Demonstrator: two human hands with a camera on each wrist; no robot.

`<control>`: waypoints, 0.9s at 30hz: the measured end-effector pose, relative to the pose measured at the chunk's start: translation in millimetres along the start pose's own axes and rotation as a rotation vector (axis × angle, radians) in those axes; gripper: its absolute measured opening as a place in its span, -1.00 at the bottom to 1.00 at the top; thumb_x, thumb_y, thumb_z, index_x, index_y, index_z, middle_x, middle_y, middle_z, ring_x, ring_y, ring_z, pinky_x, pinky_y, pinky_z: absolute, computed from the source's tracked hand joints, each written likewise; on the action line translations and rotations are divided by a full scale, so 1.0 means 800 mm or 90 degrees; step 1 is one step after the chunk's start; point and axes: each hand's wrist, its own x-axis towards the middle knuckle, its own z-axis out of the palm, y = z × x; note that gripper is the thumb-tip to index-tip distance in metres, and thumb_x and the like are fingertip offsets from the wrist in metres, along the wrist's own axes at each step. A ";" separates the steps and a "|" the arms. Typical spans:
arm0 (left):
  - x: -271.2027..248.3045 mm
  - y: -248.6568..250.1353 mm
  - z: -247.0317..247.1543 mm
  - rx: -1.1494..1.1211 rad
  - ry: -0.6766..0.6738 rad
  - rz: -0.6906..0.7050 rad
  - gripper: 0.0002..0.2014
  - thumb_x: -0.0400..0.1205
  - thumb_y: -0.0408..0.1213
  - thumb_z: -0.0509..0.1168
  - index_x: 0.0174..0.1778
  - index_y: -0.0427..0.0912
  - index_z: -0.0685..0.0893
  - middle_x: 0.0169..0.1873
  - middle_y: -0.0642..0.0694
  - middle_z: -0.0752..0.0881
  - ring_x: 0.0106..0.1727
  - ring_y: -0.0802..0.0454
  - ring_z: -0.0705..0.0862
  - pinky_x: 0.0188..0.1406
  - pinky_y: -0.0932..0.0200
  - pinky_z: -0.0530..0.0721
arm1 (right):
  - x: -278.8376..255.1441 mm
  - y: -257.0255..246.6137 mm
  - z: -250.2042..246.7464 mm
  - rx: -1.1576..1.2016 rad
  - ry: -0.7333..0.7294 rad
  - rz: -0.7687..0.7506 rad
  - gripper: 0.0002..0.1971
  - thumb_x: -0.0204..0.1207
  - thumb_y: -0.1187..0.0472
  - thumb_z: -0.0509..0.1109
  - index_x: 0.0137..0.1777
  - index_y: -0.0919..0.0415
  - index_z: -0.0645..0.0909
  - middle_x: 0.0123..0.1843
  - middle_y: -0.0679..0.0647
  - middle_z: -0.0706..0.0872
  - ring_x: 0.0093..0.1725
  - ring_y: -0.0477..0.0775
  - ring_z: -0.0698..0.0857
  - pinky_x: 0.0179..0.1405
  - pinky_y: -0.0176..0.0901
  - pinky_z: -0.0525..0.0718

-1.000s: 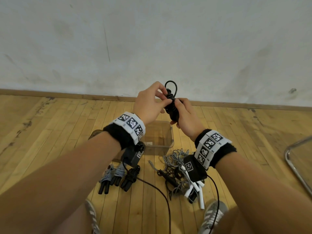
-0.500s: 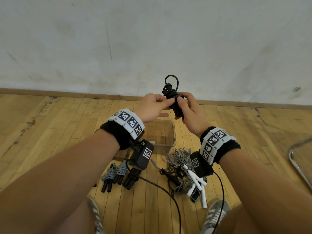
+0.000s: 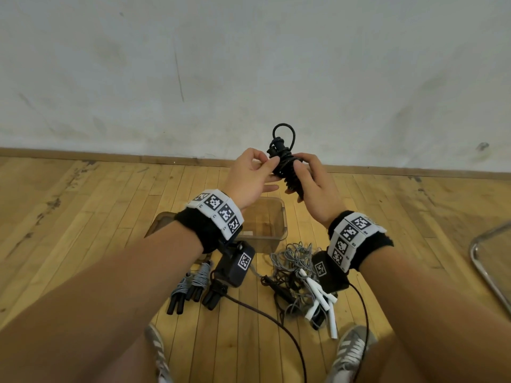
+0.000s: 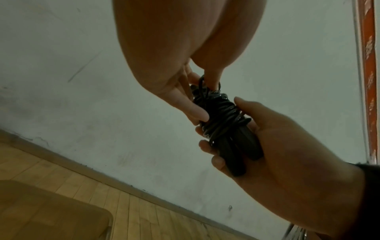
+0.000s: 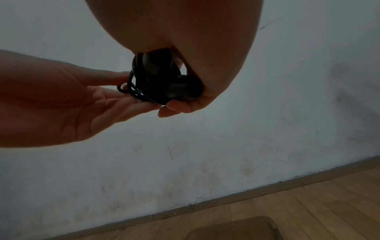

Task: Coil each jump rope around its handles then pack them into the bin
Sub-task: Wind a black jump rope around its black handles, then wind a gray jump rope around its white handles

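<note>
— What is held in the right hand [image 3: 312,189]?

— A black jump rope with its cord coiled around its two black handles [image 3: 287,168] is gripped there; the fingers are curled round the lower ends of the handles, as is plainly seen from the left wrist view [image 4: 230,129]. The bundle is held upright, in the air, above the far edge of the floor.

— And the left hand [image 3: 250,179]?

— The upper part of the coil is pinched between its thumb and forefinger, with the other fingers stretched beneath the bundle. A small loop of cord is left standing above the top of the coil (whether its end is tucked in cannot be told).

— Where is the bin?

— A clear, rectangular plastic bin [image 3: 276,217] is set on the wooden plank floor [image 3: 83,217], below the hands. Nearer, to its left, three coiled jump ropes with black handles [image 3: 193,288] are laid side by side, two wound with grey cord, one black. To the right, a tangled heap of grey and black cord with white handles [image 3: 304,277] is spread on the boards, just beside the bin's near right corner.
</note>
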 end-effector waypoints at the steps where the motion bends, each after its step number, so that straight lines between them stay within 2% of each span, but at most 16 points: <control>1: -0.002 0.000 0.001 -0.001 0.003 0.005 -0.77 0.74 -0.19 0.39 0.17 -0.20 0.52 0.07 -0.22 0.83 0.00 -0.01 0.88 -0.10 0.06 0.86 | -0.003 -0.002 0.001 0.014 0.005 0.000 -0.76 0.85 0.06 0.12 0.42 0.04 0.47 0.10 0.15 0.75 -0.17 0.00 0.75 -0.35 -0.40 0.59; 3: -0.005 0.001 0.001 -0.012 -0.003 0.014 -0.70 0.72 -0.16 0.41 0.28 -0.11 0.49 0.10 -0.19 0.84 0.05 0.02 0.87 -0.06 0.03 0.86 | -0.007 -0.007 0.007 0.052 0.006 -0.002 -0.71 0.84 0.03 0.08 0.49 -0.03 0.39 0.13 0.17 0.70 -0.15 0.00 0.72 -0.36 -0.41 0.57; 5: -0.009 0.001 0.002 -0.016 -0.017 0.020 -0.68 0.73 -0.16 0.40 0.34 -0.05 0.48 0.09 -0.16 0.84 0.05 0.00 0.87 -0.02 -0.02 0.86 | -0.008 -0.009 0.012 0.077 0.005 0.009 -0.59 0.72 0.02 0.08 0.55 -0.06 0.31 0.12 0.16 0.64 -0.12 0.02 0.67 -0.37 -0.41 0.57; 6: -0.011 -0.001 0.003 -0.015 -0.023 0.019 -0.69 0.75 -0.17 0.38 0.36 -0.03 0.47 0.09 -0.15 0.84 0.04 -0.02 0.87 -0.01 -0.02 0.86 | -0.009 -0.007 0.014 0.069 0.002 0.018 -0.53 0.64 0.04 0.10 0.57 -0.06 0.29 0.12 0.12 0.63 -0.09 0.04 0.67 -0.33 -0.37 0.59; 8: -0.011 -0.007 0.006 -0.017 -0.025 0.008 -0.69 0.76 -0.25 0.35 0.39 -0.04 0.48 0.09 -0.18 0.83 0.02 -0.10 0.88 -0.06 -0.01 0.86 | -0.010 -0.002 0.015 0.015 -0.019 0.027 -0.44 0.57 0.06 0.14 0.60 -0.08 0.25 0.20 0.05 0.65 0.08 0.10 0.72 -0.09 -0.17 0.68; 10: -0.006 -0.016 0.002 -0.020 -0.018 -0.012 -0.70 0.75 -0.31 0.36 0.37 -0.06 0.49 0.11 -0.27 0.80 0.04 -0.18 0.86 -0.11 -0.01 0.85 | -0.013 0.001 0.016 -0.038 -0.063 0.025 -0.43 0.63 0.09 0.22 0.65 -0.07 0.23 0.27 -0.03 0.65 0.21 0.06 0.72 0.13 0.00 0.73; 12: 0.001 -0.028 -0.005 -0.001 -0.009 -0.036 -0.72 0.74 -0.32 0.38 0.32 -0.03 0.50 0.14 -0.31 0.78 0.08 -0.22 0.85 -0.08 -0.06 0.86 | -0.011 0.007 0.018 -0.059 -0.089 0.047 -0.44 0.71 0.15 0.32 0.67 -0.05 0.26 0.21 -0.12 0.67 0.18 -0.05 0.74 0.15 0.03 0.78; 14: 0.008 -0.046 -0.013 0.030 0.002 -0.060 -0.72 0.73 -0.32 0.39 0.29 -0.01 0.51 0.16 -0.30 0.77 0.11 -0.24 0.84 -0.07 -0.09 0.87 | -0.006 0.024 0.024 -0.067 -0.101 0.082 -0.43 0.68 0.14 0.40 0.65 -0.04 0.33 0.17 -0.05 0.74 0.12 -0.06 0.78 0.14 0.07 0.82; 16: 0.011 -0.072 -0.021 0.069 0.012 -0.085 -0.73 0.72 -0.32 0.40 0.26 0.03 0.53 0.14 -0.29 0.76 0.08 -0.24 0.83 -0.06 -0.16 0.87 | -0.004 0.053 0.038 -0.082 -0.113 0.116 -0.42 0.62 0.08 0.47 0.61 -0.06 0.40 0.18 0.06 0.79 0.10 0.02 0.82 0.17 0.14 0.82; 18: 0.014 -0.110 -0.029 0.135 0.023 -0.095 -0.74 0.70 -0.27 0.43 0.18 0.15 0.55 0.10 -0.25 0.79 0.01 -0.23 0.85 -0.07 -0.26 0.86 | -0.008 0.090 0.055 -0.117 -0.119 0.145 -0.38 0.56 0.00 0.49 0.61 -0.07 0.43 0.25 0.05 0.79 0.19 -0.01 0.79 0.26 0.11 0.78; 22: 0.012 -0.202 -0.047 0.236 0.031 -0.141 -0.72 0.65 -0.17 0.48 0.20 0.18 0.58 0.07 -0.06 0.80 0.02 -0.05 0.83 -0.04 -0.18 0.87 | -0.029 0.169 0.094 -0.147 -0.136 0.224 -0.29 0.46 -0.13 0.49 0.62 -0.03 0.46 0.31 0.03 0.77 0.24 -0.01 0.77 0.29 0.13 0.75; 25: 0.002 -0.267 -0.056 0.288 0.032 -0.201 -0.72 0.63 -0.11 0.48 0.20 0.18 0.59 0.05 0.01 0.77 0.03 -0.03 0.80 0.01 -0.19 0.85 | -0.049 0.227 0.123 -0.152 -0.163 0.309 -0.32 0.51 -0.06 0.51 0.64 -0.01 0.45 0.27 0.07 0.80 0.17 0.07 0.80 0.23 0.16 0.78; 27: -0.004 -0.304 -0.058 0.335 0.026 -0.232 -0.71 0.64 -0.06 0.47 0.24 0.17 0.59 0.09 0.06 0.77 0.03 -0.04 0.79 0.04 -0.18 0.83 | -0.061 0.261 0.137 -0.162 -0.177 0.364 -0.37 0.56 -0.02 0.50 0.63 -0.02 0.46 0.23 0.08 0.82 0.18 0.10 0.80 0.28 0.12 0.74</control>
